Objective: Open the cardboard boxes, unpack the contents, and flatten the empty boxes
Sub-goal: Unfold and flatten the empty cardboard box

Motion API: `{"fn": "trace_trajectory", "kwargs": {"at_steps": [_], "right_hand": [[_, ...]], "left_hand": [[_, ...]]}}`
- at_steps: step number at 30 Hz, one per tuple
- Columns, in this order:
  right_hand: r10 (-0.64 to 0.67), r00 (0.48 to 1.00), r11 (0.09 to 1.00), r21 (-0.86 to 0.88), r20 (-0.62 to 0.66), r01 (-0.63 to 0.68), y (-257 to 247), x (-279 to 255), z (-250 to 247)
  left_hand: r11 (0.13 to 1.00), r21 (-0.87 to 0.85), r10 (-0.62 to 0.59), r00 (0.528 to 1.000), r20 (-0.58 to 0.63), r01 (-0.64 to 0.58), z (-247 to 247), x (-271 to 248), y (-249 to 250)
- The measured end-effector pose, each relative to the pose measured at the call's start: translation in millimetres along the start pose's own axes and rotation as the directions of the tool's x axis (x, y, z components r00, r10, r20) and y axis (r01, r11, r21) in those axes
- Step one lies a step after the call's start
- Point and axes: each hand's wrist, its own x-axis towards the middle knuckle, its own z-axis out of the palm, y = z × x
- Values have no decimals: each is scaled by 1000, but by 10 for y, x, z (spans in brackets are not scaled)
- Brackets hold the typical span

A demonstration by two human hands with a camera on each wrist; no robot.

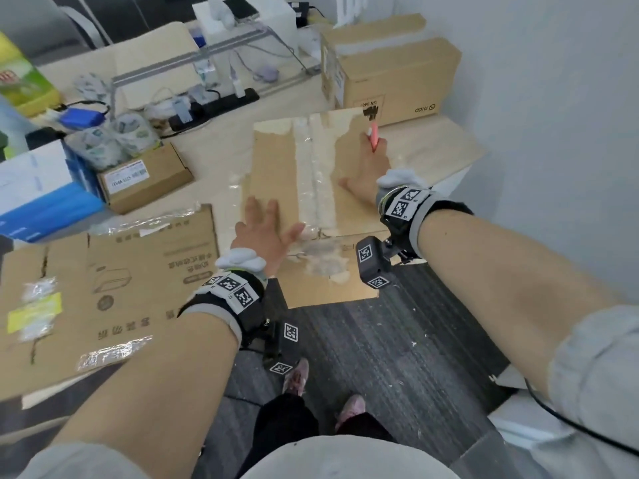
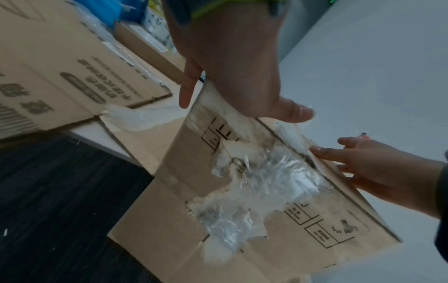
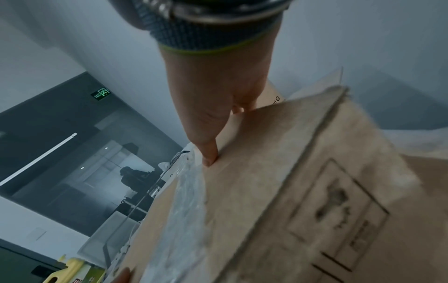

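1. I take the taped cardboard box as my landmark: it sits on the bench at the near edge, its front face hanging out over the dark carpet.
2. My left hand lies flat on the box's top near the front-left corner, fingers straight and spread, grasping nothing; the left wrist view shows the thumb reaching over the top front edge.
3. My right hand rests on the box's top to the right of the tape seam, with a pink-red cutter held in its fingers at the far right corner. In the right wrist view one fingertip presses on the cardboard; the cutter is hidden there.
4. The box's top flaps lie closed, with wrinkled clear tape along the middle and torn white patches on the front face.
5. Left of the box, a flattened cardboard box with printed characters lies on the bench, strips of loose tape on it.
6. Behind the box stands a brown carton against the wall.
7. Far left of the box sit a small brown parcel, wrapped rolls, a blue box and a black power strip.
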Motion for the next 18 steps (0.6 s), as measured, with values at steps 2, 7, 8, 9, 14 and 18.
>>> {"fn": "trace_trajectory", "kwargs": {"at_steps": [2, 7, 8, 9, 14, 18], "right_hand": [[26, 999, 997, -75, 23, -24, 30, 51, 18], [-9, 1000, 995, -96, -15, 8, 106, -15, 19], [-33, 999, 993, -117, -37, 29, 118, -49, 23], [-28, 997, 991, -135, -66, 18, 144, -84, 32], [171, 984, 974, 158, -54, -160, 229, -227, 144], [89, 995, 990, 116, -41, -84, 188, -242, 124]], "left_hand": [[996, 82, 31, 997, 73, -37, -24, 42, 25], [970, 224, 54, 983, 174, -93, -23, 135, 39], [970, 226, 53, 981, 186, -96, -30, 148, 40], [969, 225, 52, 978, 201, -98, -37, 159, 57], [969, 236, 24, 977, 212, -75, -29, 131, 111], [972, 234, -28, 983, 183, -16, -25, 71, 151]]}}
